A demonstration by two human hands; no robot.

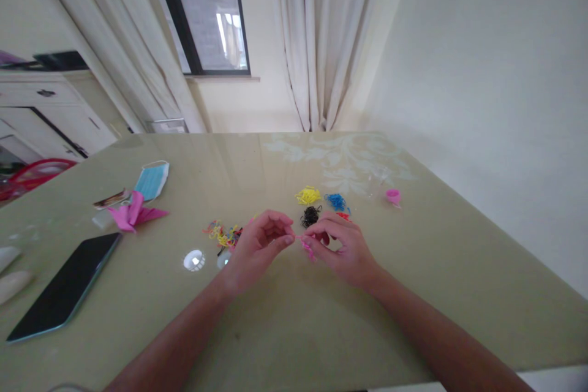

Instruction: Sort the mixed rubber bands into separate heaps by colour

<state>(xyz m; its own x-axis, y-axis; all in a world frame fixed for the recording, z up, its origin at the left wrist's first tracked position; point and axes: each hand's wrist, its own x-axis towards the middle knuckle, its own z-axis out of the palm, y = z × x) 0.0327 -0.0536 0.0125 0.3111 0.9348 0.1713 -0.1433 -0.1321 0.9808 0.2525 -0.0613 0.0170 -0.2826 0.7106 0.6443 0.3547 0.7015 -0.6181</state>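
Observation:
My left hand [260, 248] is closed in a pinch, thumb against fingertips. Facing it, my right hand [342, 248] pinches too. Between the two sets of fingertips runs a small pink rubber band [298, 237]. Just below it, partly behind my right fingers, is a little bunch of pink rubber bands [309, 250]. Beyond my hands lie piles of yellow bands [308, 195], blue bands [337, 201] and black bands [311, 216]. Some red bands [343, 216] show past my right knuckles. A mixed-colour heap [223, 234] is partly hidden by my left hand.
On the table [285, 331] left of my hands are a clear shiny disc [194, 260], a dark tablet [67, 285], a pink folded-paper bird [135, 213] and a blue face mask [152, 181]. A small pink cup [393, 196] stands at the right.

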